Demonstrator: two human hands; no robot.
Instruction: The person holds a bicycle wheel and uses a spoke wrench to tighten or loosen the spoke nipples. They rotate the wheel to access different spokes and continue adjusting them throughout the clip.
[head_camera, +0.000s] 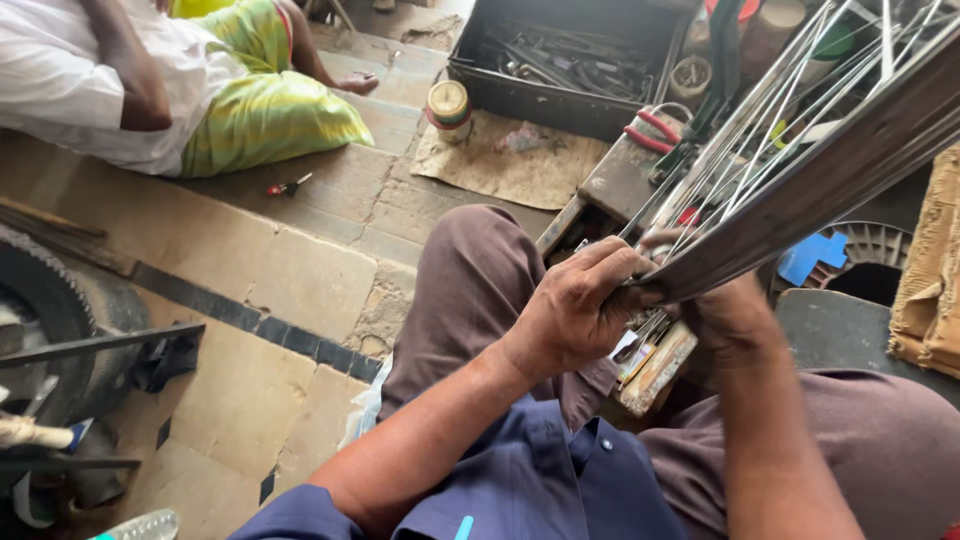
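Head view, work in hand: the person sits low on the floor with a bicycle wheel rim (820, 170) slanting from the hands up toward two o'clock, its thin spokes (740, 130) fanning off above it. By my reading this is spoke work on the rim, at a point right under the hands.
Left hand (580, 310): fingers curled tight over the lower end of the rim, thumb on top, a firm hold.
Right hand (725, 310): tucked beneath the rim at three o'clock of the left hand, touching it from below; the rim hides its fingers, so I cannot tell how they stand.
Where the wheel sits: over the lap, between the knees, its low end in the hands at picture centre.
Next move, as I judge it: a steady grip with the left while the right works at the spokes' ends; the rim must not twist.
Around, at twelve o'clock: a dark metal toolbox (560, 65) of long tools, red-handled pliers (650, 130) beside it, a small tin (449, 105) on the stone floor (300, 270).
At ten o'clock: another person (150, 80) in white and green, lying down.
At nine o'clock: a tyre (50, 300).
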